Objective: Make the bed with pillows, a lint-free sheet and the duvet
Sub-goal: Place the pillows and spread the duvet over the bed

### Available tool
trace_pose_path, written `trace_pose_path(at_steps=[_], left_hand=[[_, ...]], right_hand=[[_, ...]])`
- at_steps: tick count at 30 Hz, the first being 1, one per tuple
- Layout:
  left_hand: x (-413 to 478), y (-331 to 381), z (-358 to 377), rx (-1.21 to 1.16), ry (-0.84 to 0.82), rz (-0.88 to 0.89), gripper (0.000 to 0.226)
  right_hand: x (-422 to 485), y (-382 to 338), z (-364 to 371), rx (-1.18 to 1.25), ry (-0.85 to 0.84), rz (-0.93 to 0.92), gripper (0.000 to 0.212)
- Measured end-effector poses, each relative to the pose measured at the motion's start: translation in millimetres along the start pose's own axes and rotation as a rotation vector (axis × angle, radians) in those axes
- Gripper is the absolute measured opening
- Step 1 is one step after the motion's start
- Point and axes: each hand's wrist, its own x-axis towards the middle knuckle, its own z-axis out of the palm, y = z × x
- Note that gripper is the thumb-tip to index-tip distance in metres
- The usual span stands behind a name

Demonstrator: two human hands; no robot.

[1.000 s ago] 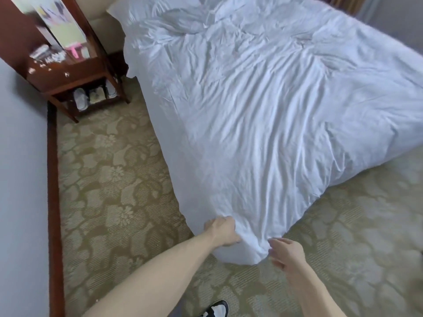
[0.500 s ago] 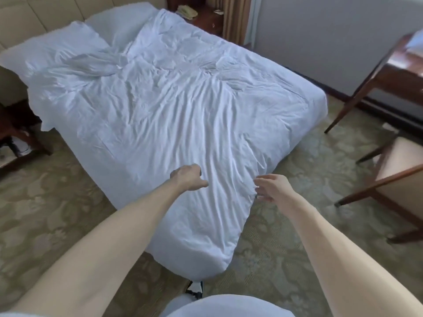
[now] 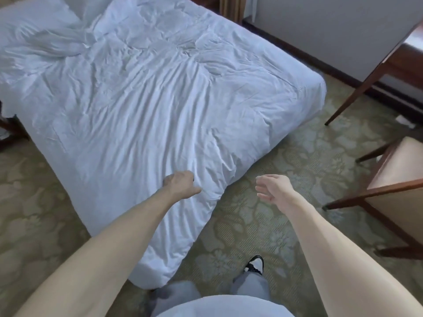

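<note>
Where the duvet (image 3: 148, 110) overhangs, patterned carpet (image 3: 263, 225) spreads.

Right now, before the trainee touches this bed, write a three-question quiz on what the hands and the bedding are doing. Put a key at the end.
1. True or false: the right hand grips the duvet.
2. Where do the pillows lie? A: at the far end of the duvet; B: at its near corner; C: held in the hands.
3. Which hand has its fingers curled into the duvet close to the near corner?

Key: 1 false, it hangs open above the carpet and touches nothing. 2 A. 3 the left hand.
</note>
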Motion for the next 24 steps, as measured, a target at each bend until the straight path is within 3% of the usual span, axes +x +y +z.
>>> trace_pose_path(at_steps=[5,13,17,20,24], left_hand=[[15.3,54.8,20.7,-0.117,-0.044,-0.115,0.037],[110.3,99.7,61.2,0.101,0.126,-0.113,0.056],[171.3,109.5,102.7,0.044,0.325,-0.065,0.082],[220.0,114.2,135.0,0.043,0.363,-0.052,0.094],[277.9,107.1,165.2,0.321,0.408,-0.022,0.097]], right_hand=[[51.0,-18.9,-51.5,-0.038,-0.02,0.087,0.028],[164.5,-39.7,-51.6,-0.035,-0.073,0.092,0.033],[237.2,-17.9,-28.4,-0.032,-0.155,0.124,0.052],[287.1,1.9,-24.4,-0.11,-0.252,0.119,0.07],[351.9,28.2,-25.1,-0.15,-0.282,0.156,0.091]])
